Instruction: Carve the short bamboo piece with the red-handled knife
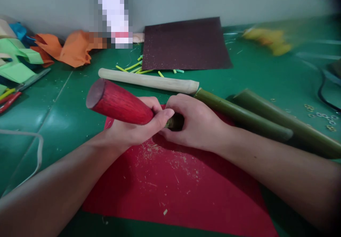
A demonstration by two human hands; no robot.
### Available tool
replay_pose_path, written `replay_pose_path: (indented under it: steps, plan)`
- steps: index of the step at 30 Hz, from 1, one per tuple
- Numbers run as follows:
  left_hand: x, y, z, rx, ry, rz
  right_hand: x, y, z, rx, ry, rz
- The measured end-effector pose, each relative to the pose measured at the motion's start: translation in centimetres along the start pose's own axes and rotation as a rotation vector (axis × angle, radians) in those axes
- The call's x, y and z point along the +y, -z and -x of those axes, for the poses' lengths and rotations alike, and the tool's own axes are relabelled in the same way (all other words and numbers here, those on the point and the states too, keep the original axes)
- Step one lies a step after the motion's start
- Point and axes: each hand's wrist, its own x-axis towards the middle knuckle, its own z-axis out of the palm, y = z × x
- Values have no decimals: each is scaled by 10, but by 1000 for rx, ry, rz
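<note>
My left hand (134, 128) is closed round a red wooden handle (117, 102) that points up and to the left. My right hand (195, 123) is closed over a short dark green piece (176, 121), perhaps bamboo, where it meets the handle's end. Both hands hover just above a red sheet (170, 187) strewn with fine pale shavings. Two green bamboo lengths (245, 116) lie just right of my right hand. A pale peeled stick (149, 80) lies behind my hands.
A dark maroon sheet (186, 45) lies at the back of the green table (266, 77). Orange and green paper scraps (66, 48), scissors (16, 89) sit at left. Short yellow-green offcuts (133, 67), small metal rings (326, 118), a black cable (322, 95) lie around.
</note>
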Motion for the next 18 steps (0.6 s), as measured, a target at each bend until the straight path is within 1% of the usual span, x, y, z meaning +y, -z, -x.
replay_pose_path:
  steps: [1, 5, 7, 9, 13, 15, 18]
  plan:
    - [-1, -1, 0, 21, 2, -6, 0, 0, 0, -4, 2, 4]
    - [-4, -6, -1, 178, 31, -109, 1, 0, 0, -29, 7, 19]
    - [-5, -7, -1, 196, 22, -148, 2, 0, -1, -33, 10, 22]
    - [-5, -5, 0, 179, -1, -120, 2, -1, -1, -26, 13, 19]
    - [-3, -1, 3, 91, -34, -15, 1, 0, 0, 0, 13, 4]
    - [-2, 1, 3, 49, -34, -7, 1, 1, 0, 0, 6, -7]
    - [-2, 2, 3, 18, -19, -11, 0, 1, 0, -11, -12, -13]
